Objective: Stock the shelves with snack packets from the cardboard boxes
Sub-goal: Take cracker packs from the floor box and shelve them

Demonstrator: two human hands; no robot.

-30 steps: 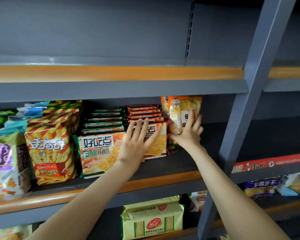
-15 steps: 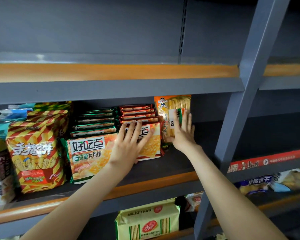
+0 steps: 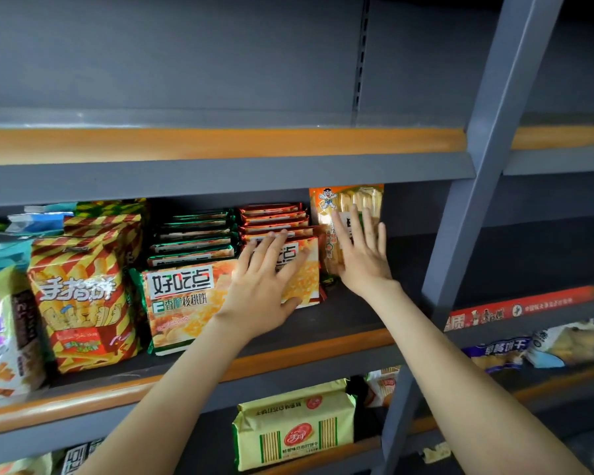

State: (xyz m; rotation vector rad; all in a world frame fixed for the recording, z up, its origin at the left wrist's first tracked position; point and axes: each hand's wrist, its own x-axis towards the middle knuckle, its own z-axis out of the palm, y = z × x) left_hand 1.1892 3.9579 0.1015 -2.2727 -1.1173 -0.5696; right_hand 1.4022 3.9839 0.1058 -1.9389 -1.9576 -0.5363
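middle shelf [image 3: 350, 320] | striped bags [image 3: 83, 296], biscuit packs [image 3: 186, 303], orange packet [image 3: 347, 200]

Glossy foil packets [image 3: 182, 303]; matt grey painted shelf [image 3: 220, 173]

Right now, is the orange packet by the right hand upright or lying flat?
Upright: the orange packet stands on end, taller than wide, with the right hand flat against its front.

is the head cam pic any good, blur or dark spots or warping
Head view: sharp in the middle, print on the walnut biscuit packet reads clearly, left hand and right hand show no smear; head view: wide-angle warp tilts the upright post and stretches packets at the left edge; head view: the recess right of the orange packet is dim, no strong glare.
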